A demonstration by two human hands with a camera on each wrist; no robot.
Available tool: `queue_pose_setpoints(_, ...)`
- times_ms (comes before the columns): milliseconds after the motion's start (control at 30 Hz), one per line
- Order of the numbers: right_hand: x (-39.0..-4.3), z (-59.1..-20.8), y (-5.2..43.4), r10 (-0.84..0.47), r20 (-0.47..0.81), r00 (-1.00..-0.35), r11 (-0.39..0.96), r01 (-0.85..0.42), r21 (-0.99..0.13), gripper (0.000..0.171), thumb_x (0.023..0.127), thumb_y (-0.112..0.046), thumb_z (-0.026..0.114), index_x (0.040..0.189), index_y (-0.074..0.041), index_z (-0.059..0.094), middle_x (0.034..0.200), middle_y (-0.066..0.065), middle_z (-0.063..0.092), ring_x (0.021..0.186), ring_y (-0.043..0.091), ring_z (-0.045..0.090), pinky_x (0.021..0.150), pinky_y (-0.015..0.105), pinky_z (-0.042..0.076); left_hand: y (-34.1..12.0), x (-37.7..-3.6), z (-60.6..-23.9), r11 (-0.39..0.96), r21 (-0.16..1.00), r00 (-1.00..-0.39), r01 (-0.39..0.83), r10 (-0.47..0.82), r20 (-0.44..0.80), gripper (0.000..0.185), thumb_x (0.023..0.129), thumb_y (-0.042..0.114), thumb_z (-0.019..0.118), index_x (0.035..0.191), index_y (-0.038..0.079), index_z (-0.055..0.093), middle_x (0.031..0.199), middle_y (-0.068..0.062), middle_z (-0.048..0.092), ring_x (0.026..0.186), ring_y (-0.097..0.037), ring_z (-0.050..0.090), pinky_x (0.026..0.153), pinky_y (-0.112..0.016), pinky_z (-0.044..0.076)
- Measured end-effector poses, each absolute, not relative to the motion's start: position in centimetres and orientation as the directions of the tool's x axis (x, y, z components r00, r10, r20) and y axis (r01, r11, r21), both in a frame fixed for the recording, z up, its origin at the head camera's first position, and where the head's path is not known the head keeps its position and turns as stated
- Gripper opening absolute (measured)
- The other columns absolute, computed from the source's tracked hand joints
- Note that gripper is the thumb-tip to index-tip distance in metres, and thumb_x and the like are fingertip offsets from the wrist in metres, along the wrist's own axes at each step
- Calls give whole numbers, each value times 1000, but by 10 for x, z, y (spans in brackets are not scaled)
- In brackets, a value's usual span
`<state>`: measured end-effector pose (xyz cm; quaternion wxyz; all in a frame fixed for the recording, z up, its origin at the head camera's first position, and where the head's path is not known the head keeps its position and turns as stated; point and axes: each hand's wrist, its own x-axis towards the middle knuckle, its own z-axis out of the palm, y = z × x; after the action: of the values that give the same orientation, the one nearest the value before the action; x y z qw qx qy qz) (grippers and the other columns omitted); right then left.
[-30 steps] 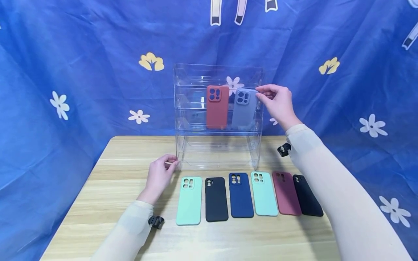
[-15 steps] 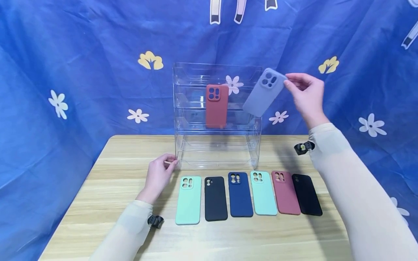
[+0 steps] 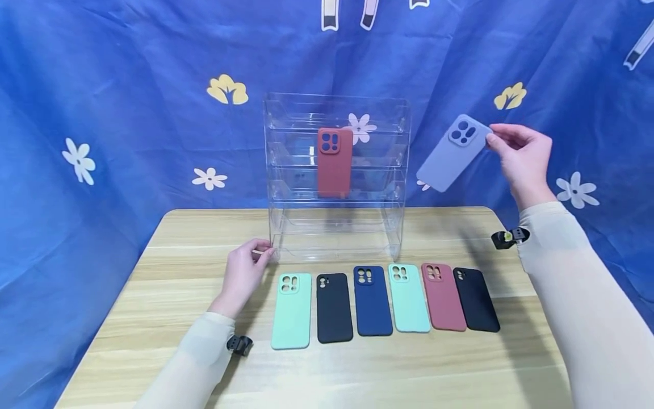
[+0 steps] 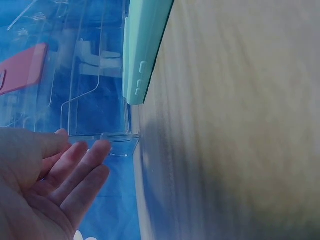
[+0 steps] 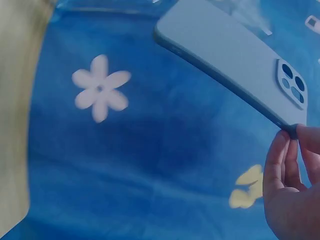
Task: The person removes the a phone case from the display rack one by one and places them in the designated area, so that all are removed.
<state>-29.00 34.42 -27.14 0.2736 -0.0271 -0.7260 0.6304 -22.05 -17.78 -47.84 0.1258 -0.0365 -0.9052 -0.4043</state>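
Observation:
My right hand (image 3: 526, 159) pinches a lavender phone case (image 3: 455, 150) by its top corner, holding it tilted in the air to the right of a clear tiered display rack (image 3: 296, 227). The right wrist view shows the thumb and fingertips at that corner, beside the camera cutouts. My left hand (image 3: 245, 272) pinches the lower left front corner of the rack with thumb and fingers, also visible in the left wrist view. On a rack tier stands a red phone case (image 3: 334, 170), upright and leaning back.
In front of the rack lies a row of phone cases: a light green case (image 3: 291, 318), a black case (image 3: 334, 312), a navy case (image 3: 374, 307), a mint case (image 3: 410, 304), a dark pink case (image 3: 444, 301) and another black case (image 3: 476, 304). Behind hangs a blue flowered curtain (image 3: 153, 113).
My right hand has lifted the lavender case off the rack and carried it to the right, tilting it. My left hand stays at the rack's corner. The head view has shifted slightly.

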Motion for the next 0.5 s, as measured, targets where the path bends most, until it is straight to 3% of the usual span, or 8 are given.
queue_pose_setpoints(267,-301,-325,366,214,310,-926,510,-164,-844,30,96,-13,74,121,3,72,82,-26,71,76,-7,66,69,8,54,-180,-221,-475,678,714,-962,176,-35,270,22,101,17,67,118,2,70,105,-17,77,86,-29,76,78,-43,66)
queue_pose_setpoints(500,-308,-374,369,12,126,-992,517,-102,-850,36,97,-10,72,125,13,66,83,-16,75,74,-3,69,70,15,60,-177,-219,-476,667,728,-968,157,-41,246,24,101,17,67,120,2,70,104,-15,76,87,-28,76,78,-41,66)
